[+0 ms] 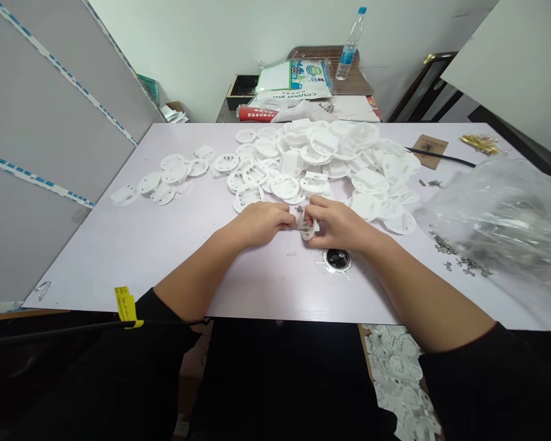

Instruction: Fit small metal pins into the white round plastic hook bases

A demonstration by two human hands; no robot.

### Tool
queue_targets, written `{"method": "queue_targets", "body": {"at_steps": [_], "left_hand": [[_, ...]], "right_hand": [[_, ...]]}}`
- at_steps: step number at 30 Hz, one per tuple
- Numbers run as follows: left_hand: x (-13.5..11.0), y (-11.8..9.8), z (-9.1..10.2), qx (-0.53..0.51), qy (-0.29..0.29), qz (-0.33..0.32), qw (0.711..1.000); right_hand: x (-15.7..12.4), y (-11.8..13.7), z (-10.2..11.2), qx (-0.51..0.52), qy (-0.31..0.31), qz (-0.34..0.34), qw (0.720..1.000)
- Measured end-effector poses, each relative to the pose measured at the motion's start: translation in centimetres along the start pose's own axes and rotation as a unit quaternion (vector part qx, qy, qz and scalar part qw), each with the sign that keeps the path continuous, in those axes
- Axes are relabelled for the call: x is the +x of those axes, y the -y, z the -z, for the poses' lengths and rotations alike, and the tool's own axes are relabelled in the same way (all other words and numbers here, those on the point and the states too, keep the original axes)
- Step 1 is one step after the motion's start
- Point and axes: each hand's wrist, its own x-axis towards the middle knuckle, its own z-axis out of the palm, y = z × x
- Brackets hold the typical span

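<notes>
Above the middle of the white table, my right hand (333, 223) is closed on a round white plastic disc (307, 231), which it holds tilted on edge. My left hand (266, 222) is close beside it with fingers curled in a pinch. What those fingers hold, if anything, is too small to make out. A small metal clip (299, 209) shows near the disc's upper edge, between the hands. Just beyond my fingers lies a large heap of similar white discs (284, 187), some with slots and metal pieces in them.
A clear plastic bag (509, 214) lies at right beside loose metal clips (468, 263). Farther back are a brown paper piece (431, 150), a black cable (445, 158) and brass-coloured parts (480, 144). A cable hole (337, 260) sits near my right wrist. More discs (397, 367) fill a box below.
</notes>
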Motion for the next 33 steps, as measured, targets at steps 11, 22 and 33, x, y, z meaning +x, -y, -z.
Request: {"method": "queue_targets", "body": {"at_steps": [11,22,33], "left_hand": [[0.2,-0.9,-0.2,0.057,-0.011,-0.010,0.998],[-0.3,0.6,0.8,0.024,-0.041,-0.043,0.998],[0.8,-0.3,0.5,-0.366,-0.231,-0.083,0.898]], "right_hand": [[0.0,-0.2,-0.1,-0.002,-0.005,-0.008,1.000],[0.1,-0.6,-0.1,0.038,-0.037,0.018,0.998],[0.7,0.7,-1.3,0.425,-0.167,-0.131,0.880]]}}
